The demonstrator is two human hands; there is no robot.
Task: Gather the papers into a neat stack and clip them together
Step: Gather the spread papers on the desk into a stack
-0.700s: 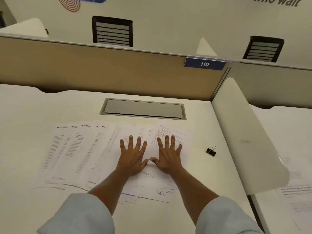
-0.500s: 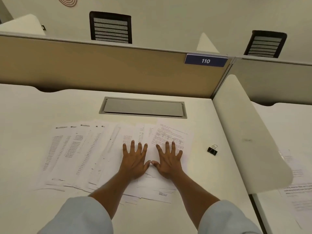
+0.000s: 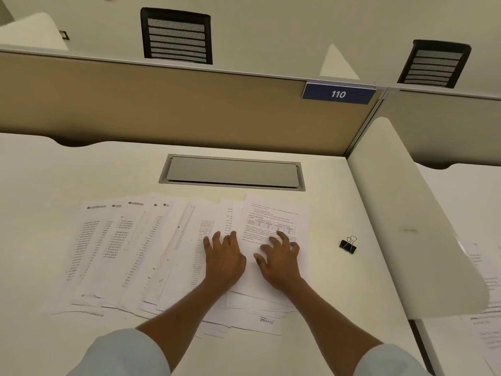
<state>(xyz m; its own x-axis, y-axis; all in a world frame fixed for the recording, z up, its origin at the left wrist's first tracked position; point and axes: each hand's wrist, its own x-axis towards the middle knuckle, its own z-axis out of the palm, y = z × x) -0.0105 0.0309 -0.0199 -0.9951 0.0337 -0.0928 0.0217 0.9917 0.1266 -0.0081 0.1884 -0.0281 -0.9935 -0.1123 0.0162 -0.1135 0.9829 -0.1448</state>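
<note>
Several printed papers (image 3: 130, 251) lie fanned out across the white desk (image 3: 40, 185), overlapping from left to right. My left hand (image 3: 223, 257) rests palm down on the sheets near the middle of the spread, fingers close together. My right hand (image 3: 280, 257) rests on the topmost right sheet (image 3: 273, 218), its fingers bent a little and spread. A black binder clip (image 3: 348, 244) lies on the bare desk to the right of the papers, apart from both hands.
A grey cable hatch (image 3: 233, 172) is set into the desk behind the papers. A tan partition (image 3: 162, 109) with a "110" plate (image 3: 338, 94) closes the back. A white side divider (image 3: 406, 226) stands at the right, with more papers (image 3: 485, 316) beyond it.
Both hands have drawn back a little toward me on the papers, and their fingers, spread flat before, are now closer together and slightly bent.
</note>
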